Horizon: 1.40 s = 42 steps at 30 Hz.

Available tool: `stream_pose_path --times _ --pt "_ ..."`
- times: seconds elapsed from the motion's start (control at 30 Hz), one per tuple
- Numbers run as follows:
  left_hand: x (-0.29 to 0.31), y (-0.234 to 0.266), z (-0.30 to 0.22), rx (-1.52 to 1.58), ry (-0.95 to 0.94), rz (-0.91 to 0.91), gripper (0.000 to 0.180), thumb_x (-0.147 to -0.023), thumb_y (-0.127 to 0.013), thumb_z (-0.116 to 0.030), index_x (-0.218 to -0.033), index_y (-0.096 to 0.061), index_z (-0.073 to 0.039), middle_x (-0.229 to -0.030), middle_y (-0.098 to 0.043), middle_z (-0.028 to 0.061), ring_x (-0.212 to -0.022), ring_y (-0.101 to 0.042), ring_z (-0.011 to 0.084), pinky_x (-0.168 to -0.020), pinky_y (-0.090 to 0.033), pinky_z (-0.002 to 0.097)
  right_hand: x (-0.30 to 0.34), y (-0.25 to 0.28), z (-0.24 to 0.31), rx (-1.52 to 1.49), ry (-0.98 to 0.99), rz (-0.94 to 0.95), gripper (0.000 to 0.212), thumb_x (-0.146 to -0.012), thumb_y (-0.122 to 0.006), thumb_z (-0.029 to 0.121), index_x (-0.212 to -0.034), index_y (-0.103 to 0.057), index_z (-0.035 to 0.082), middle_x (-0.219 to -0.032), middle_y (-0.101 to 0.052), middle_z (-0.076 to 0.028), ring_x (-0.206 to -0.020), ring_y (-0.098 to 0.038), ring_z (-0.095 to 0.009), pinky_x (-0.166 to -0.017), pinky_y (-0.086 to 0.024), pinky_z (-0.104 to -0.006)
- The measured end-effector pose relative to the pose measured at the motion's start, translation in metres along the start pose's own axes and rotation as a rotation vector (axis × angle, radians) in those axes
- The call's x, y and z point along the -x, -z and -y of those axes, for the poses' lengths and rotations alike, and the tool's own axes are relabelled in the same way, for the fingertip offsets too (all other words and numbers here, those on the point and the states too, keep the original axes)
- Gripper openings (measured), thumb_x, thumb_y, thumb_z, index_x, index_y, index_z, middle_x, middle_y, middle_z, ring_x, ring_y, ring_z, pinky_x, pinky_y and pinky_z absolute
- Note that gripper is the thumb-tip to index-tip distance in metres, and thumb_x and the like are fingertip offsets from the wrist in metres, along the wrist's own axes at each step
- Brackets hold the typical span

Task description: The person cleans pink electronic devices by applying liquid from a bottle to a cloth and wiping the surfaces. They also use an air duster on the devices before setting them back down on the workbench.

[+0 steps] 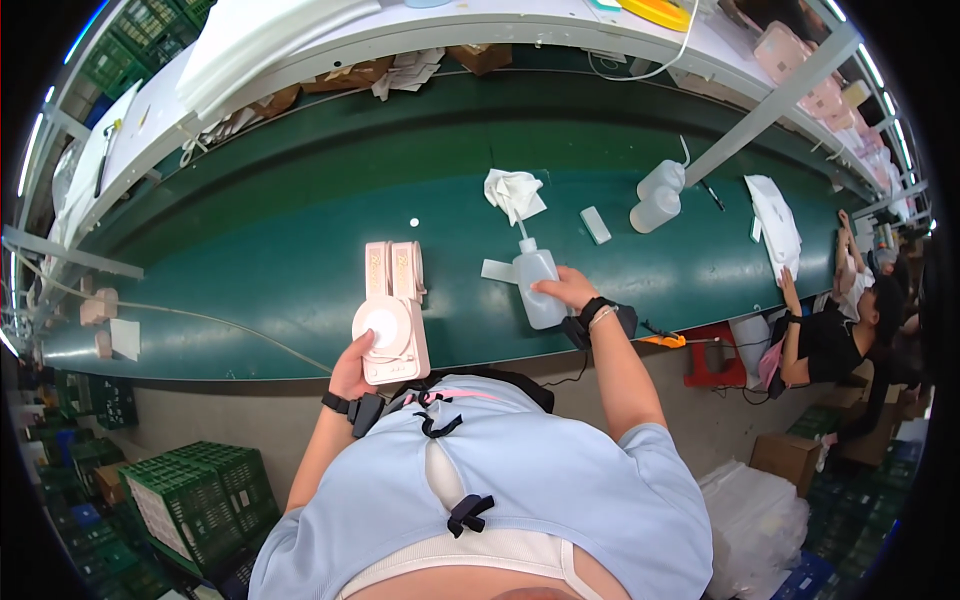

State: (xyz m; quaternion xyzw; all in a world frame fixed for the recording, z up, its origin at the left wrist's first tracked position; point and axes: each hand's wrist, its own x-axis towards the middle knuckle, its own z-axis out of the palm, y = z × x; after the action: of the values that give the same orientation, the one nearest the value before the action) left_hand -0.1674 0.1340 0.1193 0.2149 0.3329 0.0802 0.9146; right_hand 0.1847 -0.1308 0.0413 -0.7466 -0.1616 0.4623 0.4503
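Note:
My left hand [352, 370] grips the near left edge of a pale pink device [398, 368] with a round white disc. Its thumb presses on the disc, while the other fingers are partly hidden. Two pink upright parts [391, 268] with gold print extend from the device's far side; I cannot tell whether they are one piece with it. My right hand [572, 289] is wrapped round a translucent squeeze bottle [537, 285] with a thin spout. The spout's tip is close to a crumpled white cloth [514, 193]. A flat whitish piece [499, 271] lies just left of the bottle.
On the green bench [290, 270] are a small white disc [414, 222], a pale block [595, 225] and two more bottles [657, 200]. A white shelf [540, 40] runs along the back on a metal post [770, 105]. Another person [830, 340] works at right. Green crates [205, 505] stand lower left.

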Motion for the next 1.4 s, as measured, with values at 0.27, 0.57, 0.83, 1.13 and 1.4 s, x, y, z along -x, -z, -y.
stream_pose_path --times 0.27,0.57,0.83,1.13,1.4 --pt "0.0 0.004 -0.005 0.045 -0.014 0.024 0.05 -0.093 -0.06 -0.016 -0.136 -0.043 0.003 -0.128 -0.059 0.0186 -0.115 -0.061 0.032 -0.098 -0.051 0.0479 0.019 0.01 0.01 0.211 0.108 -0.197 0.066 -0.071 -0.081 0.03 -0.125 -0.057 0.001 -0.111 -0.067 -0.015 -0.101 -0.065 -0.024 -0.089 -0.05 -0.0361" --pt "0.0 -0.005 -0.005 0.066 -0.026 0.025 0.05 -0.091 -0.062 -0.013 -0.135 -0.044 0.003 -0.127 -0.059 0.0188 -0.113 -0.062 0.0312 -0.096 -0.053 0.0465 -0.032 0.021 -0.022 -0.084 0.41 -0.771 0.071 -0.067 -0.085 0.02 -0.127 -0.051 0.0 -0.125 -0.059 -0.017 -0.113 -0.059 -0.027 -0.096 -0.046 -0.0371" --pt "0.003 0.01 -0.007 0.001 -0.111 -0.028 0.051 -0.09 -0.064 -0.016 -0.134 -0.046 0.001 -0.126 -0.061 0.0165 -0.112 -0.063 0.03 -0.097 -0.052 0.0457 -0.03 -0.054 -0.042 0.385 -0.194 -1.036 0.049 -0.071 -0.078 0.015 -0.113 -0.055 0.002 -0.109 -0.058 -0.019 -0.101 -0.056 -0.038 -0.092 -0.046 -0.0436" --pt "0.02 0.001 -0.008 0.046 -0.186 -0.141 0.054 -0.087 -0.066 -0.01 -0.135 -0.045 0.002 -0.124 -0.061 0.0159 -0.11 -0.064 0.0275 -0.095 -0.053 0.0417 -0.186 -0.035 0.091 0.783 0.374 -0.805 0.037 -0.086 -0.053 0.01 -0.122 -0.06 0.012 -0.131 -0.051 -0.019 -0.117 -0.052 -0.038 -0.096 -0.046 -0.0477" --pt "0.051 -0.019 -0.012 0.038 -0.319 -0.236 0.054 -0.086 -0.067 -0.006 -0.135 -0.045 0.001 -0.125 -0.061 0.0146 -0.11 -0.063 0.0252 -0.095 -0.053 0.0397 -0.19 -0.016 0.11 0.92 0.342 -0.74 0.017 -0.085 -0.056 0.017 -0.093 -0.069 0.009 -0.124 -0.061 -0.011 -0.114 -0.054 -0.036 -0.094 -0.047 -0.0475"
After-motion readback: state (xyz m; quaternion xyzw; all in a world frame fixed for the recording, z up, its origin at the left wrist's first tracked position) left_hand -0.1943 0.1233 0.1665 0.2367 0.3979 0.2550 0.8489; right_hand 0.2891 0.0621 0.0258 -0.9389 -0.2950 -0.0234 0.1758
